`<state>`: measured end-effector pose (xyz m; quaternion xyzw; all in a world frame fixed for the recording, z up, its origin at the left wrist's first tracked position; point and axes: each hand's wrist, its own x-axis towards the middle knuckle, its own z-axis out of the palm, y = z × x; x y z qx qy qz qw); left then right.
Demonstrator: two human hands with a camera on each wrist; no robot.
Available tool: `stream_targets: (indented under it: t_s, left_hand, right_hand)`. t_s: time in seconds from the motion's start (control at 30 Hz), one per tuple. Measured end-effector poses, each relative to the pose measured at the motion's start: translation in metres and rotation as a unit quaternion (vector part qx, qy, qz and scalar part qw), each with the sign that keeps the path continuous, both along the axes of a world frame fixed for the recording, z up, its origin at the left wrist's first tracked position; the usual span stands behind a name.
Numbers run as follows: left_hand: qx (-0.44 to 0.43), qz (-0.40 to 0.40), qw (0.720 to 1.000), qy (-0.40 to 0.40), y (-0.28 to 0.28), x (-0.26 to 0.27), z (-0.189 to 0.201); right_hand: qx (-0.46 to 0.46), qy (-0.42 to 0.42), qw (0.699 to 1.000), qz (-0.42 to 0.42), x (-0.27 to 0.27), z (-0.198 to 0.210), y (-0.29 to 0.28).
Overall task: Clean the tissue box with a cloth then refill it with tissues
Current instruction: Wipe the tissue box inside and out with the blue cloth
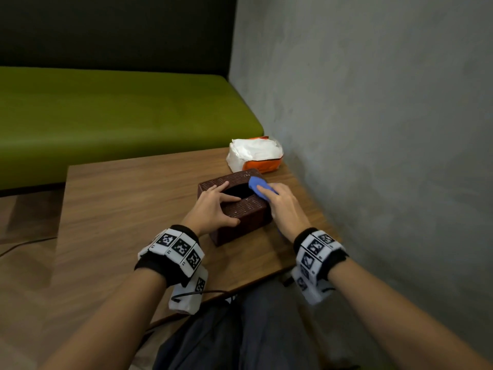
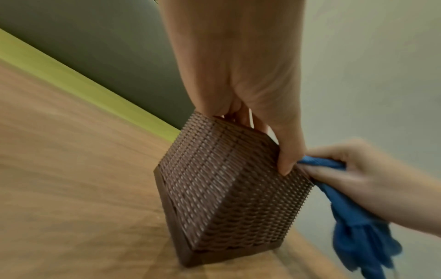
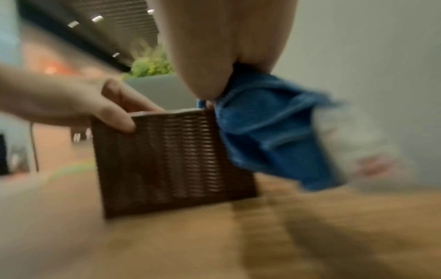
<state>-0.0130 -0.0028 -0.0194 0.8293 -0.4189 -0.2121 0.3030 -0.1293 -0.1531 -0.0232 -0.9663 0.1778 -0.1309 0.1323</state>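
Now left fingers [image 1: 225,198] grip tissue box [image 1: 248,209]; right fingers [image 1: 269,194] press cloth [image 1: 257,184].

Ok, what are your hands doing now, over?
Left hand holds tissue box steady. Right hand wipes its top with blue cloth. Tissue pack waits behind; nothing blocking.

The head view looks down and forward over the wooden table [image 1: 128,198]. Both wrist views sit low and close, sharing the brown woven tissue box [image 2: 222,190], seen at 12 o'clock.
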Motion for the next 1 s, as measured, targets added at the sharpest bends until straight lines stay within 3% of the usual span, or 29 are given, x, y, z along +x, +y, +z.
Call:
stream_targets:
  t_s: [0.13, 0.2, 0.33, 0.5, 0.63, 0.77, 0.83, 1.0]
  left_hand:
    - [-0.028, 0.020, 0.999, 0.000, 0.000, -0.001, 0.000]
    - [-0.027, 0.016, 1.000, -0.004, 0.001, 0.001, 0.001]
    - [-0.013, 0.009, 1.000, -0.017, -0.001, 0.001, 0.000]
    - [-0.023, 0.015, 0.999, -0.019, -0.001, 0.000, 0.001]
    - [-0.014, 0.014, 1.000, -0.022, -0.004, -0.001, -0.002]
    - [-0.025, 0.022, 0.999, -0.018, -0.005, -0.001, -0.003]
    - [-0.028, 0.015, 0.999, -0.020, -0.004, 0.000, -0.002]
    - [-0.033, 0.013, 0.999, -0.033, -0.008, 0.002, -0.004]
  right_hand:
    - [-0.006, 0.009, 0.999, 0.052, 0.000, -0.004, 0.047]
    - [-0.015, 0.026, 0.997, 0.065, -0.012, 0.001, 0.037]
    - [-0.025, 0.044, 0.999, -0.021, -0.005, 0.008, 0.013]
    - [-0.017, 0.054, 0.997, 0.059, -0.011, 0.007, 0.042]
    - [-0.018, 0.047, 0.997, -0.054, -0.001, 0.007, 0.010]
    - [0.000, 0.051, 0.999, 0.018, 0.002, 0.004, 0.049]
    - [-0.007, 0.057, 0.998, 0.035, -0.008, 0.006, 0.042]
    - [-0.003, 0.067, 0.996, -0.058, -0.007, 0.011, 0.007]
